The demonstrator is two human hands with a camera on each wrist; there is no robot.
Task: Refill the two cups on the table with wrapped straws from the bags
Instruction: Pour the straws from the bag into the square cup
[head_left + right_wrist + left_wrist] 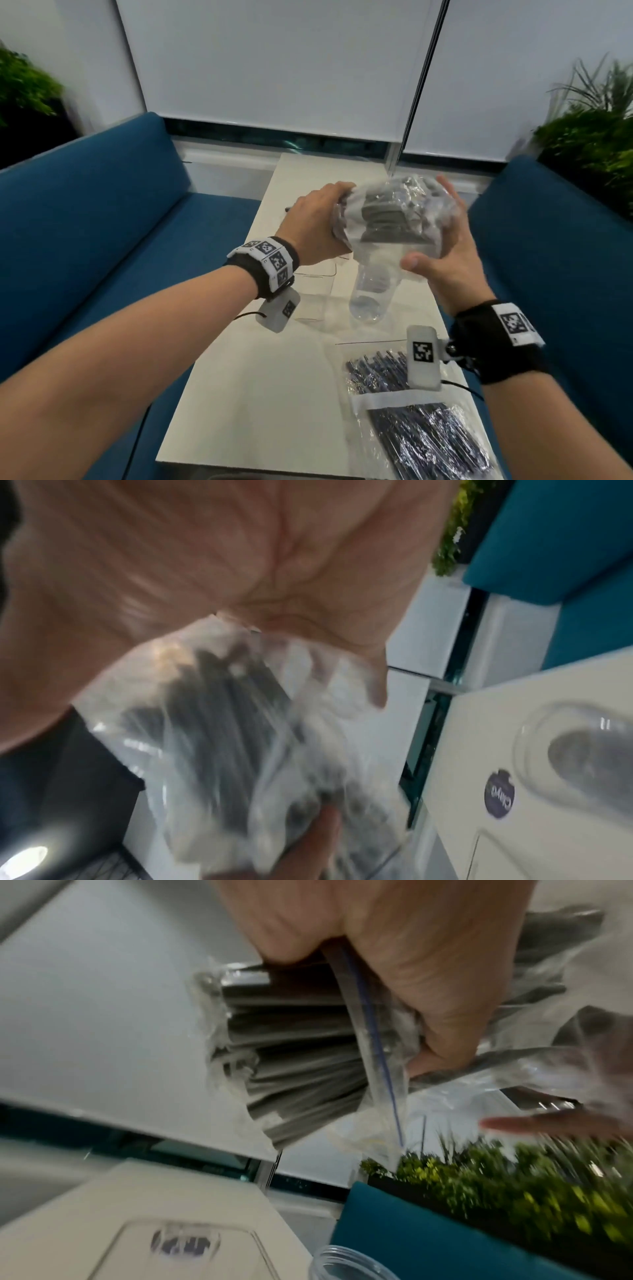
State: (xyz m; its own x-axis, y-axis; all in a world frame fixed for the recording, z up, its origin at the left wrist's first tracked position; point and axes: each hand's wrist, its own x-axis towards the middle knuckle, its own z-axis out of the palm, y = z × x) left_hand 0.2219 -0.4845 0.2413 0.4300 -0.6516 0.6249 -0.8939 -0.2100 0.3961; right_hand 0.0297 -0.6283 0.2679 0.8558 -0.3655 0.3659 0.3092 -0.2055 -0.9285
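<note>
Both hands hold a clear bag of dark wrapped straws (390,216) in the air over the table. My left hand (322,219) grips the bag's left end near its zip mouth. In the left wrist view, straw ends (294,1047) fan out past the left hand (411,974). My right hand (445,236) lies against the bag's right side with its fingers fairly straight and its thumb underneath; its palm (240,561) touches the blurred bag (222,737). Below the bag stands a round clear cup (371,294). A square clear cup (315,291) stands to its left.
Two more bags of dark straws (376,371) (431,445) lie on the white table (260,394) at the near right. Blue sofas (102,222) flank the table on both sides. Plants (589,137) stand behind the sofas.
</note>
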